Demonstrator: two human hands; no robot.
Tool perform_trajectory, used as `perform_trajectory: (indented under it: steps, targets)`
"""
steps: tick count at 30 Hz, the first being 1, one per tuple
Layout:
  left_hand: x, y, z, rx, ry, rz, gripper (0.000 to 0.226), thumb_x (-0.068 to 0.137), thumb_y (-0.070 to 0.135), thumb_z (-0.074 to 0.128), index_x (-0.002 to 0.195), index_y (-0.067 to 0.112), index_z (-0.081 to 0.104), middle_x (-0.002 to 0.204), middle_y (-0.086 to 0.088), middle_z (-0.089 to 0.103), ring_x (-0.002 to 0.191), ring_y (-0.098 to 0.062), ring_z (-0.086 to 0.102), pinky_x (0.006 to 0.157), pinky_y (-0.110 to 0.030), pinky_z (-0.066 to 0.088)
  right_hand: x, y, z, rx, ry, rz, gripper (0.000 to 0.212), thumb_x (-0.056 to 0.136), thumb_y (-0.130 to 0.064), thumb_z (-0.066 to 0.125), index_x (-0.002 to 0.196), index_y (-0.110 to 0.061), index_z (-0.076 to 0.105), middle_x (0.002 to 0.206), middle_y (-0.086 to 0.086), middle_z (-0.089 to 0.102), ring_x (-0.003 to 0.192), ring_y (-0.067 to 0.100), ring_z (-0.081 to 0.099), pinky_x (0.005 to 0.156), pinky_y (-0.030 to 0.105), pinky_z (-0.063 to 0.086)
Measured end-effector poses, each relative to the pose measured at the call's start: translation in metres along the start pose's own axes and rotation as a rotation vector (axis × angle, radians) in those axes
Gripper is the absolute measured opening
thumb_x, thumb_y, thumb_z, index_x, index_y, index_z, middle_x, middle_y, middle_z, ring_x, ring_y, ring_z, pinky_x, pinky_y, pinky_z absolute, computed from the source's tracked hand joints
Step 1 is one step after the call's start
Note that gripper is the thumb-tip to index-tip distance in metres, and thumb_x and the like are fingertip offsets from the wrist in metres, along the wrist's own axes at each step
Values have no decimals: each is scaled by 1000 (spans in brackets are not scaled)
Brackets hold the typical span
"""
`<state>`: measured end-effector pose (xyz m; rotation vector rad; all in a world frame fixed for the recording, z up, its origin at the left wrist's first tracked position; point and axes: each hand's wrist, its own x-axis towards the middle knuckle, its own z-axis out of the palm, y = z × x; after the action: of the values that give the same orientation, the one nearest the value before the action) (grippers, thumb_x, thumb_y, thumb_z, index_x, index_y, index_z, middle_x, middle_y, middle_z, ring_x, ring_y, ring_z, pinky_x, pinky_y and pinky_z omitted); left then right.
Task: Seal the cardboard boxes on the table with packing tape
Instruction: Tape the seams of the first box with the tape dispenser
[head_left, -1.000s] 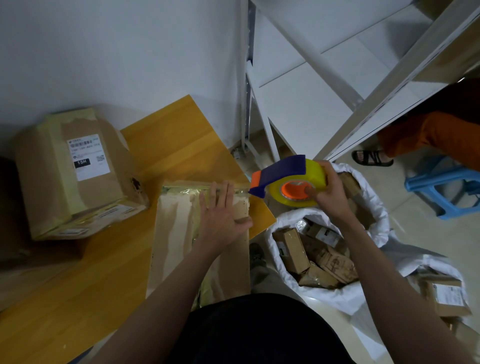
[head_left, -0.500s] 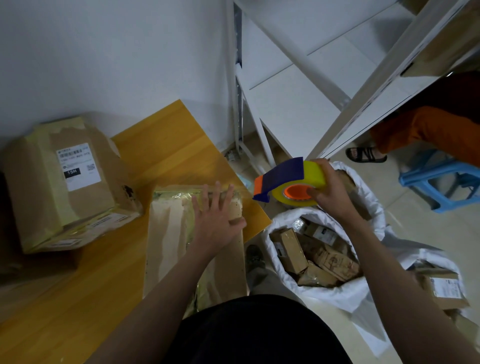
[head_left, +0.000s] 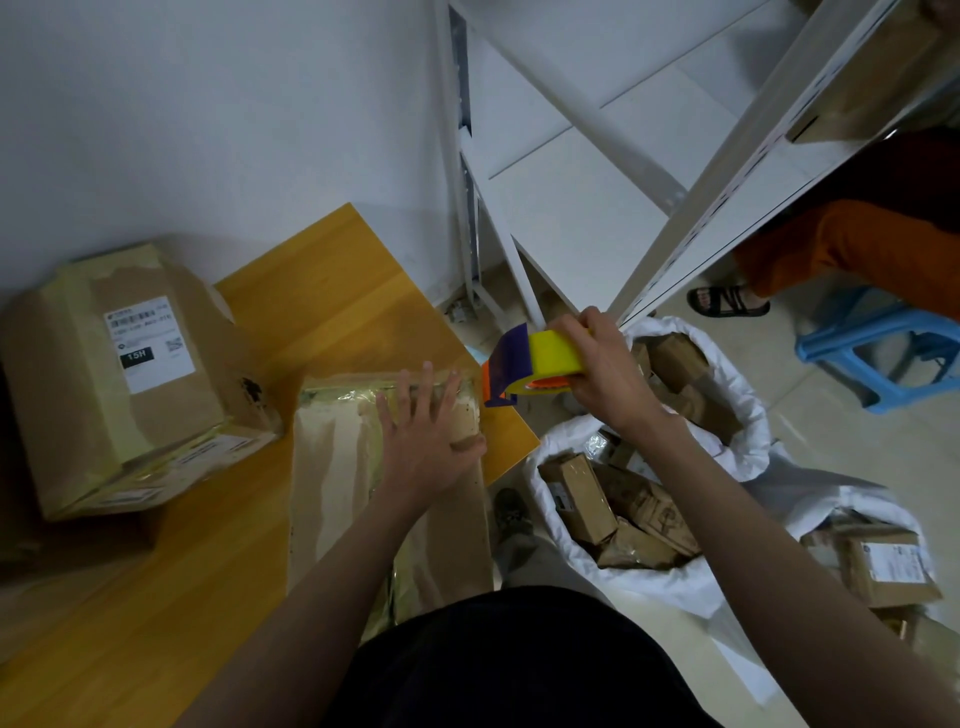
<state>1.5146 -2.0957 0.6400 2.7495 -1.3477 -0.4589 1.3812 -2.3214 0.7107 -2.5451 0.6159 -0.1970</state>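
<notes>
Box (head_left: 353, 478) runs lengthwise away from the person; left hand (head_left: 423, 441) flat on it, right hand (head_left: 605, 371) gripping tape dispenser (head_left: 535, 364).

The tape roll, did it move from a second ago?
Yes. The right hand has tipped the tape roll over and brought it closer to the table corner, nearer the box under the left hand.

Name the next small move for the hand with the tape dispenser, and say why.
Probably bring the tape dispenser in the right hand down onto the box's far right corner. It hangs just off that edge, while the left hand presses the box flat.
</notes>
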Motion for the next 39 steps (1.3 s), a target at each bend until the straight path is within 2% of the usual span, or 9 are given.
perform_trajectory:
  steps: [5, 9, 15, 19, 23, 28, 31, 35, 39]
  targets:
    - [1, 0, -2, 17, -8, 8, 96, 81, 76, 28, 161, 28, 9, 168, -11, 4, 153, -41, 1, 118, -66, 2, -4, -3, 8, -47, 25, -3, 67, 69, -3, 84, 128, -16, 55, 113, 20, 52, 102, 36, 51, 79, 38, 39]
    - [1, -1, -1, 25, -9, 12, 96, 81, 77, 28, 161, 27, 9, 168, -12, 3, 153, -42, 1, 119, -64, 0, -11, -7, 14, -66, 28, 16, 75, 69, -1, 83, 128, -25, 43, 115, 18, 52, 103, 33, 50, 80, 35, 36]
    - [2, -1, -4, 46, -25, 18, 98, 80, 78, 27, 161, 26, 10, 168, -13, 5, 152, -43, 4, 117, -64, -2, -22, -8, 15, -81, 80, 20, 73, 70, -3, 86, 126, -25, 45, 111, 17, 53, 98, 32, 52, 79, 37, 40]
    - [2, -2, -3, 63, -24, 22, 98, 80, 78, 28, 161, 25, 15, 167, -14, 9, 152, -44, 8, 117, -65, 1, -18, -15, 11, -106, 57, -9, 76, 69, 1, 84, 125, -28, 41, 111, 18, 54, 98, 34, 52, 79, 35, 31]
    - [2, -4, -4, 82, -40, 28, 98, 80, 81, 25, 161, 27, 11, 168, -13, 6, 152, -43, 5, 118, -65, 0, -17, -10, 6, -113, 59, -8, 82, 66, 1, 85, 127, -29, 40, 113, 18, 53, 102, 33, 50, 82, 35, 31]
    - [6, 0, -9, 90, -107, 8, 102, 76, 83, 16, 161, 29, -1, 168, -12, -4, 153, -42, -5, 119, -64, -4, -14, -15, 6, -163, 31, -12, 78, 67, -4, 85, 127, -30, 42, 114, 15, 52, 103, 31, 48, 83, 35, 30]
    - [7, -5, -11, 90, -128, -34, 105, 72, 83, 10, 160, 29, -6, 168, -10, -7, 153, -41, -7, 120, -63, -4, -21, -6, 12, -263, -55, -53, 69, 66, -11, 87, 124, -25, 52, 110, 16, 52, 104, 34, 47, 86, 45, 39]
    - [9, -10, -15, 102, -148, -46, 105, 73, 84, 6, 160, 27, -10, 168, -13, -9, 152, -43, -8, 119, -62, -6, -43, 18, 20, -86, -46, 180, 63, 77, -42, 82, 128, -19, 55, 114, 18, 51, 107, 39, 46, 86, 48, 42]
    - [9, -7, -21, 117, -143, -19, 101, 80, 85, 19, 161, 28, -4, 167, -16, 0, 151, -49, 2, 119, -62, 0, -41, 13, 24, 9, -3, 312, 68, 79, -43, 84, 134, -15, 54, 120, 18, 50, 111, 37, 43, 85, 38, 31]
